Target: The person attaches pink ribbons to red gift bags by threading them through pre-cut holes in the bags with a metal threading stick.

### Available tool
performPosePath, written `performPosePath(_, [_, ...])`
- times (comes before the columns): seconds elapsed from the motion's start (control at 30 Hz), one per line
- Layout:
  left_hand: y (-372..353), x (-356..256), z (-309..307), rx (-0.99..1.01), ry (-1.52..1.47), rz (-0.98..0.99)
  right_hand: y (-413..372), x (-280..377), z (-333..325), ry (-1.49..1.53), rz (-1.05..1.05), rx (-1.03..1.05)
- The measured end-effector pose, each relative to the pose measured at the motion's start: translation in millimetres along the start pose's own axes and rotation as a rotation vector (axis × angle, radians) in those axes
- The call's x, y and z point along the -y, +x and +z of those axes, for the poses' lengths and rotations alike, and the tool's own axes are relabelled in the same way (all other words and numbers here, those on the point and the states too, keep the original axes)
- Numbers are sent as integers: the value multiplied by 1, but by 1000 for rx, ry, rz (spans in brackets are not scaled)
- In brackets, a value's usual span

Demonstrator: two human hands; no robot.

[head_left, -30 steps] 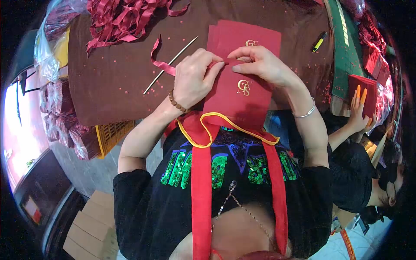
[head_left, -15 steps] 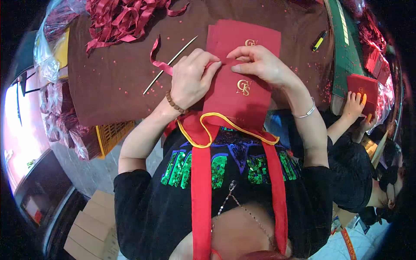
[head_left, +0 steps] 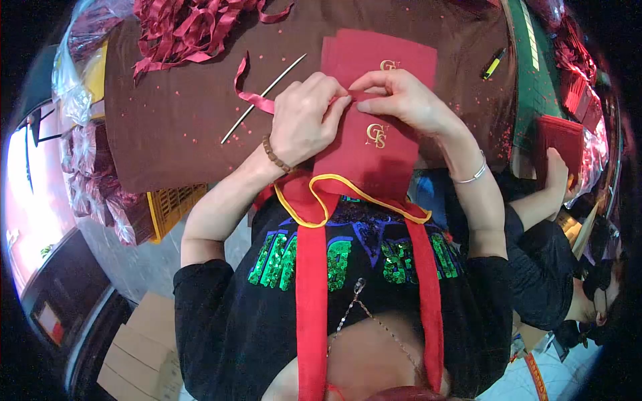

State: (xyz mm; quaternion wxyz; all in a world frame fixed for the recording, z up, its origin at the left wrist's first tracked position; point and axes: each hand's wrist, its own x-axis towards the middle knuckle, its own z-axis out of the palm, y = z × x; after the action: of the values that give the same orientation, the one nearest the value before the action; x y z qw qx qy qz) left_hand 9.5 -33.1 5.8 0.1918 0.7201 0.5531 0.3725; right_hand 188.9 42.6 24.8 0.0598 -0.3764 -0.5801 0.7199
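My left hand (head_left: 309, 115) is closed with thumb and forefinger pinched together over a red ribbon (head_left: 251, 97), whose loose tail trails out to the left. Close beside it, my right hand (head_left: 404, 100) pinches the upper edge of a flat red pouch (head_left: 354, 157) printed with gold letters. What lies between the fingertips is mostly hidden. Beneath and beyond it lies another red piece (head_left: 401, 48) with similar gold letters. A thin metal rod (head_left: 284, 72) rests on the cloth left of my hands, passing by the ribbon.
A heap of red ribbons (head_left: 184, 30) lies at the far left of the brown tablecloth (head_left: 167, 127). A yellow-black marker (head_left: 493, 64) is at the right. A co-worker's hand (head_left: 556, 170) is by a red stack (head_left: 560, 140). A yellow crate (head_left: 175, 208) stands below left.
My left hand has shifted slightly right, bringing its fingertips nearer my right hand and drawing the ribbon along. My right hand stays put. The co-worker's hand has moved on the red stack.
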Motion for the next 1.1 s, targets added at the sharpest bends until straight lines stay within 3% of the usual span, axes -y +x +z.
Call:
performPosePath(0.17, [-2,-3,-2,33,22,-14,-1,2,2,-89,-43,-17])
performPosePath(0.6, [1,-16,1,-18,382,274,-6,12,9,-337,-78,-115])
performPosePath(0.7, [1,-15,-6,17,308,230,-4,12,8,-304,-55,-83])
performPosePath(0.77, [0,-7,-6,32,131,28,-2,10,8,-274,-45,-64])
performPosePath(0.97, [0,-8,-6,22,171,117,-3,8,7,-204,-48,-64])
performPosePath(1.1, [1,-15,-4,-6,314,243,-7,15,9,-327,-64,-109])
